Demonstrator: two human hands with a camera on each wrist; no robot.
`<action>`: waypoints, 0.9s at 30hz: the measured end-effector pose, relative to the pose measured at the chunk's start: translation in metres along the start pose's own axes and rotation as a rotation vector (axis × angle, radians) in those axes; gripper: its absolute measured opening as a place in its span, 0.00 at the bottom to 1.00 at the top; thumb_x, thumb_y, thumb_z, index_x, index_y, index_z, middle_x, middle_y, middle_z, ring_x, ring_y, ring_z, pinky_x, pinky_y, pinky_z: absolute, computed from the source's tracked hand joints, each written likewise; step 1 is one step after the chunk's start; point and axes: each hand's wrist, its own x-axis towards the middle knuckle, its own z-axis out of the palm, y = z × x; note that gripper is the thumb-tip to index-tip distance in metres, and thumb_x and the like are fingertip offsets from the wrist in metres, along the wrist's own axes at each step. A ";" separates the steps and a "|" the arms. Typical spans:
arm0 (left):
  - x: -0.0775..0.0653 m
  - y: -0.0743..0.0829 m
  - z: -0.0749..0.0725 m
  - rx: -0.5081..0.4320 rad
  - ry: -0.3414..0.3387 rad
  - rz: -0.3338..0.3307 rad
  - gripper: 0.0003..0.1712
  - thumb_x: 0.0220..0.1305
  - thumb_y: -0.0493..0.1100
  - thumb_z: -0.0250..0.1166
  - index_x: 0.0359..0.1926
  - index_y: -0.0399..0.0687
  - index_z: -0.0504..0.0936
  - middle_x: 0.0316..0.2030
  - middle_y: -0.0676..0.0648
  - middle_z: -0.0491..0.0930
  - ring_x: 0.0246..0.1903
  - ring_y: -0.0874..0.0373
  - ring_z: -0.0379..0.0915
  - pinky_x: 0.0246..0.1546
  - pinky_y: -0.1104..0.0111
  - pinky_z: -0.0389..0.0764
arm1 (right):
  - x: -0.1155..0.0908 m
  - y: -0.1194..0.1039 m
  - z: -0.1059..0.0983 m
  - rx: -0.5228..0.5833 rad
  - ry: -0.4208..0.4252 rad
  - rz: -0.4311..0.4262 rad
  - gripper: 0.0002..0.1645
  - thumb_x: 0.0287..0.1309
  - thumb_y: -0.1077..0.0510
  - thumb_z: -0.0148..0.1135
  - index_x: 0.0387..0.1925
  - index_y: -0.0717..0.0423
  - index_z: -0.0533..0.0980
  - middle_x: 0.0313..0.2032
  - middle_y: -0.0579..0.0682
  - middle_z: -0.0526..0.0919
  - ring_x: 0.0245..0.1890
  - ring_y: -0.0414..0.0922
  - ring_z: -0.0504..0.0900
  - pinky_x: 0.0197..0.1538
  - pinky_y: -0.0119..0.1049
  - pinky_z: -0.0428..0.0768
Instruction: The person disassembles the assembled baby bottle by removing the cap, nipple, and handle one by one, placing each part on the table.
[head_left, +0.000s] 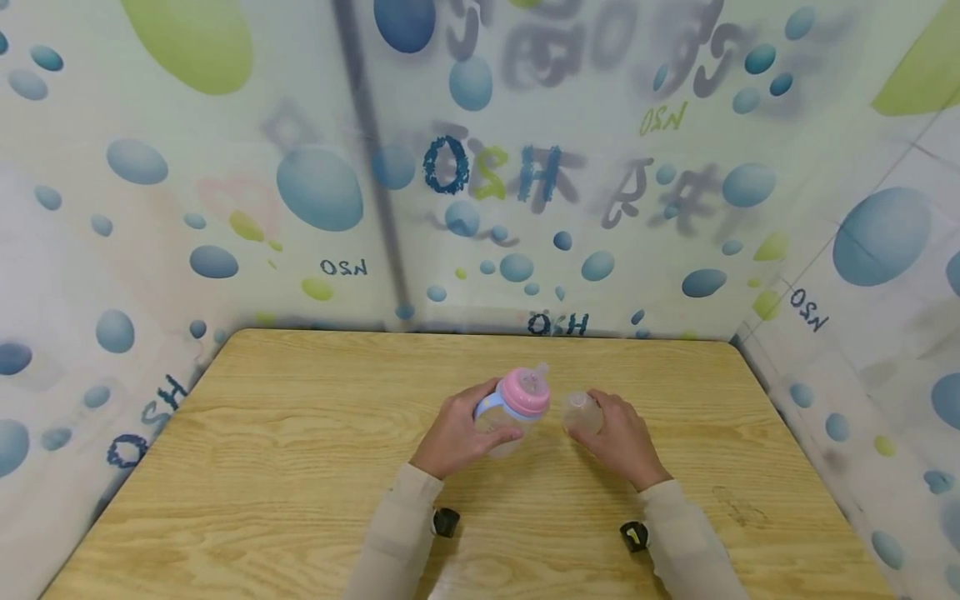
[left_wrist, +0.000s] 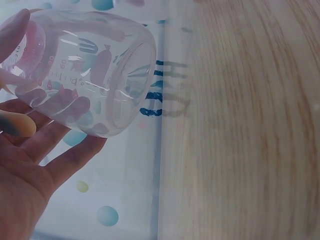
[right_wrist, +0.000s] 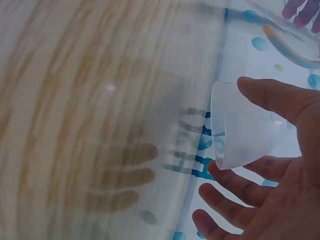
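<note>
Left hand (head_left: pixel 461 432) grips a clear, see-through plastic baby bottle (left_wrist: pixel 75 75), thumb on one side, fingers round the other. Right hand (head_left: pixel 621 437) pinches a translucent, frosted dome-shaped plastic cap (right_wrist: pixel 245 125) between thumb and fingers; its remaining fingers spread loosely below, partly bent.

Bottle: wide, rounded body, smooth shiny wall, round base with a visible inner edge. Carries printed graduation marks and numbers, plus a small fork print (left_wrist: pixel 87 46) and pinkish figures. Wall pattern shows straight through it. On top sits a pink plastic collar (head_left: pixel 522 394), with a clear teat (head_left: pixel 542 369) sticking up from it. Light blue curved plastic handle (head_left: pixel 489 403) on the left-hand side, and a light blue band under the collar. From the left wrist, the handle end looks dark on one side, orange-tan on the other.

Position: bottle is held over the light wood-grain table (head_left: pixel 300 433), around the middle of its width, tilted, teat toward the right, base toward the tabletop. Cap is just right of it, a gap between them, wide open rim facing the table, closed rounded end up.

Beige sleeves (head_left: pixel 393 533) on both arms. White wall (head_left: pixel 255 158) with blue and green ovals and lettering stands behind the table.
</note>
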 end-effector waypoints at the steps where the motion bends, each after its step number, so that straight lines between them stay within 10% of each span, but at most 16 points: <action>1: 0.000 0.000 0.000 0.001 0.000 0.002 0.40 0.55 0.53 0.77 0.66 0.46 0.74 0.56 0.46 0.81 0.50 0.49 0.80 0.50 0.48 0.79 | 0.000 0.001 0.000 -0.008 -0.002 0.002 0.40 0.56 0.50 0.73 0.63 0.68 0.70 0.54 0.65 0.77 0.53 0.62 0.75 0.56 0.64 0.71; 27: 0.000 -0.003 0.001 -0.022 0.001 0.012 0.40 0.56 0.52 0.76 0.67 0.47 0.74 0.55 0.47 0.81 0.47 0.45 0.80 0.47 0.46 0.80 | -0.005 0.006 -0.002 -0.094 -0.042 0.014 0.39 0.57 0.50 0.71 0.63 0.70 0.70 0.58 0.70 0.75 0.59 0.67 0.71 0.59 0.68 0.67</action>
